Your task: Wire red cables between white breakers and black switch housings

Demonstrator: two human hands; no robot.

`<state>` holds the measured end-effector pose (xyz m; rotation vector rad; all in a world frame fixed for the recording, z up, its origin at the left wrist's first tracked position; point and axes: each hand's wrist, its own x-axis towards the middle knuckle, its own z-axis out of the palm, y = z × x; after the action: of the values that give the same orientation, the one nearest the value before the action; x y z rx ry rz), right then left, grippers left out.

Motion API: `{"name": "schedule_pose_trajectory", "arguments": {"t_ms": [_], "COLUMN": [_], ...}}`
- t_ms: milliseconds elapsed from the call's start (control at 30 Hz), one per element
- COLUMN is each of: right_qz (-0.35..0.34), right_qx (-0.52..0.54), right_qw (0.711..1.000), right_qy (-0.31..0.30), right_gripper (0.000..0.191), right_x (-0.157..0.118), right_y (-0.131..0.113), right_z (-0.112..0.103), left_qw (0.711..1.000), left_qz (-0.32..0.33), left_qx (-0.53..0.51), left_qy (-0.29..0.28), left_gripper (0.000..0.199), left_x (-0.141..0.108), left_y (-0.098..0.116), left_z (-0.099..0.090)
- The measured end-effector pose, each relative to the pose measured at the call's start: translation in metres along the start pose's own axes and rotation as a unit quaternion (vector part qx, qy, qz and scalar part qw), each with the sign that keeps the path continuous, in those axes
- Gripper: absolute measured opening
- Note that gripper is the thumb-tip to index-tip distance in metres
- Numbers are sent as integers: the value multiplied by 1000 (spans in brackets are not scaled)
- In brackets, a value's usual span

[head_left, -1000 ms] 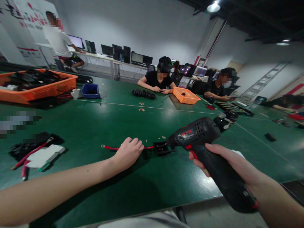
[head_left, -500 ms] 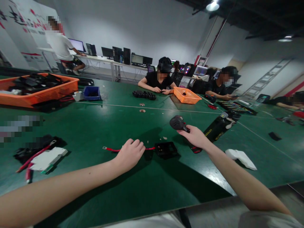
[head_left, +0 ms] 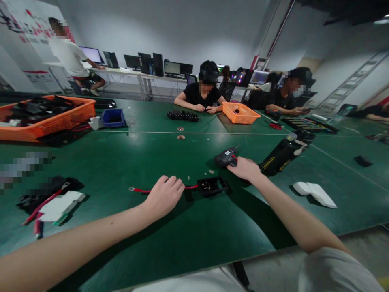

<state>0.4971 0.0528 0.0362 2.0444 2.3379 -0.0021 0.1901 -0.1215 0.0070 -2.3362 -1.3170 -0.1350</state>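
My right hand (head_left: 245, 168) is closed round the handle of a dark cordless drill (head_left: 225, 157). The drill lies tilted on its side low at the tabletop, its bit pointing away and to the right. Nearer the middle, my left hand (head_left: 165, 194) has its fingers curled over a red cable (head_left: 191, 187). A metal ring lug (head_left: 131, 189) ends that cable on the left. On the right, the cable runs into a small open black plastic housing (head_left: 212, 186) with brass-coloured parts inside. The fingertips of my left hand are partly hidden.
Beyond the drill, a black bottle (head_left: 281, 156) lies slanted, with crumpled white tissue (head_left: 314, 194) nearer me. At left are a white block (head_left: 62, 207), red cables, a blue bin (head_left: 113, 118) and an orange basket (head_left: 60, 129). A co-worker (head_left: 202, 95) sits opposite behind another orange basket (head_left: 241, 116).
My right hand has lowered and turned the drill, bringing it down onto its side at the table. The housing is less shadowed. My left hand stays on the cable; the view has shifted slightly.
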Motion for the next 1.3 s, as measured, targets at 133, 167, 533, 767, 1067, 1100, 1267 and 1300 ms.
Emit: {"name": "schedule_pose_trajectory", "arguments": {"t_ms": [133,167,533,767,1067,1100,1267,1300], "right_qz": [-68,-112,-506,-510,-492,-492,-493,-495], "right_qx": [-13,4,171,180,192,193,186,183], "right_qw": [996,990,842,837,844,844,844,843], "right_qy": [53,82,73,86,92,93,100,101], "right_gripper": [60,59,75,50,51,51,52,53], "right_x": [-5,-8,-49,-48,-41,-40,-39,-40], "right_y": [3,4,-14,-23,-26,-26,-28,-28], "right_z": [-2,-5,-4,10,21,22,25,25], "left_qw": [1000,1000,1000,1000,1000,999,999,999], "left_qz": [2,3,7,14,6,6,6,7], "left_qx": [5,6,20,21,19,19,23,25], "left_qy": [0,1,5,12,24,28,41,45], "left_gripper": [16,16,15,17,17,17,24,25], "left_x": [1,1,3,4,13,13,13,12], "left_y": [1,1,2,1,-11,-12,-12,-12], "left_z": [0,0,-3,0,6,7,6,5]}}
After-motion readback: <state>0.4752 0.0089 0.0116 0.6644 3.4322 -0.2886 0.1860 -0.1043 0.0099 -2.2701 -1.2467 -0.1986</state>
